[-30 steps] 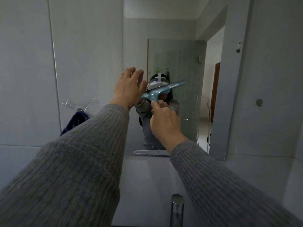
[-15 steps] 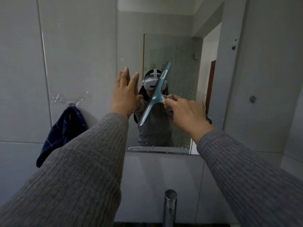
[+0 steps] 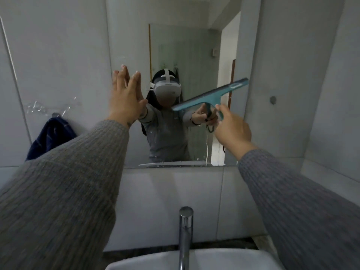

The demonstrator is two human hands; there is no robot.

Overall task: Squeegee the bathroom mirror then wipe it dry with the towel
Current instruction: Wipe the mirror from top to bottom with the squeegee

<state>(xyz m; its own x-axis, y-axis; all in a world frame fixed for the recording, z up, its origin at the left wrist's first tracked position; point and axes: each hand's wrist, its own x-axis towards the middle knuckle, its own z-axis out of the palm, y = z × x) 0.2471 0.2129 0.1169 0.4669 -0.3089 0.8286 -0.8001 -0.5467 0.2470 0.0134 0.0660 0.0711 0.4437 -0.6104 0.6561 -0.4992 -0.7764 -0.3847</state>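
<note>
Far left: dark blue towel [image 3: 51, 137] hanging from wall hook, well apart from both hands. Left hand [image 3: 126, 98] flat, fingers spread wide, pressed on left edge of mirror [image 3: 191, 47], holding nothing. Teal squeegee [image 3: 211, 96] tilted, right end higher, blade against glass right of centre. Right hand [image 3: 232, 129] closed around squeegee handle. Below, chrome tap [image 3: 185, 234] over white basin [image 3: 224, 259]

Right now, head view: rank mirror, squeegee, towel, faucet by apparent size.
1. mirror
2. squeegee and towel: look alike, so unranked; towel partly hidden behind the sleeve
3. faucet: nearest camera, cropped below, so unsure
</note>
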